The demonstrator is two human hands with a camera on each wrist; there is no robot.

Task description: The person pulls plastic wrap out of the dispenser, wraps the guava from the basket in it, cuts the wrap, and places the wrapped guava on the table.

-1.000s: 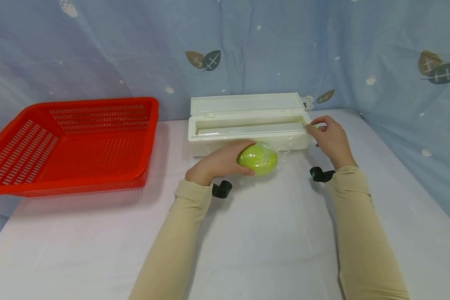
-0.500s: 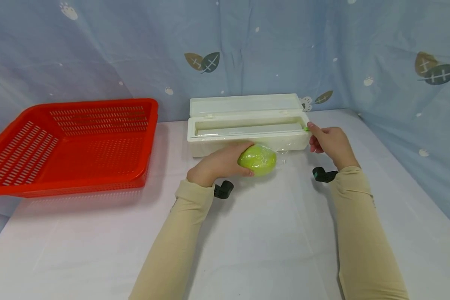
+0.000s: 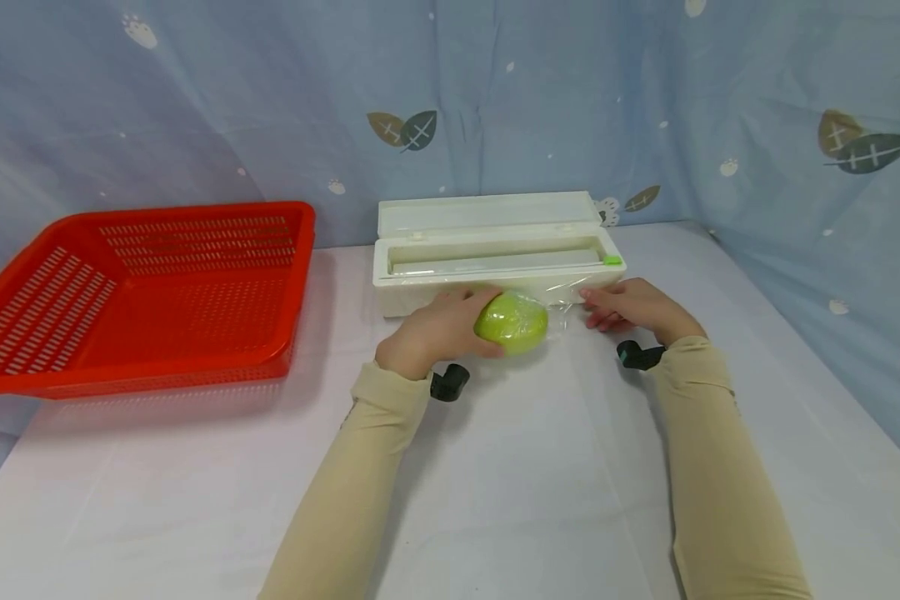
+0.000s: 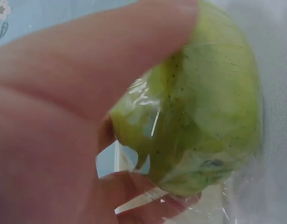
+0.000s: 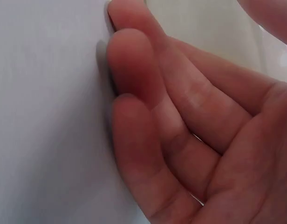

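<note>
A yellow-green fruit [image 3: 512,322] with dark specks, its exact kind unclear, is wrapped in shiny cling film [image 3: 562,310]. My left hand [image 3: 444,327] grips it from the left, the thumb across its near side in the left wrist view. Behind it stands a long white cling film dispenser [image 3: 495,287] with the lid raised and a film roll inside. A bright green slider [image 3: 612,260] sits at its right end. My right hand [image 3: 636,308] is at the dispenser's front right, fingertips beside the loose film, fingers loosely bent and thumb apart in the right wrist view.
A red plastic basket [image 3: 291,350] with slotted walls stands on the left of the white-covered table [image 3: 540,483]. Blue patterned cloth [image 3: 270,100] hangs behind the dispenser and along the right side.
My right hand has let go of the green slider at the dispenser's right end and moved down and left to the film by the fruit. The left hand keeps its grip.
</note>
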